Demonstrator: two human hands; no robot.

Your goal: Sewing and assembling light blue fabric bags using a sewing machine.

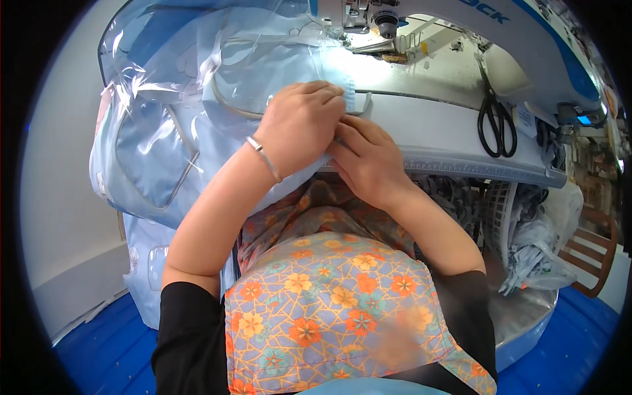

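Note:
Light blue fabric (164, 72) with grey piping and a glossy clear plastic layer spreads over the left of the sewing table and hangs off its front. On its right edge, my left hand (303, 122) rests with curled fingers, gripping the cloth. Close against it, my right hand (368, 158) has its fingers bent together at the same edge, pinching the fabric near the table front. The fingertips of both hands are partly hidden. Just beyond them, under a bright lamp, stands the needle area of a white and blue sewing machine (546, 39).
Black-handled scissors (497, 125) lie on the right of the white table (421, 128), whose front edge carries a ruler strip. Below on the right, a white plastic basket (498, 210) and a bag of fabric scraps (536, 253) stand near a wooden chair (592, 253).

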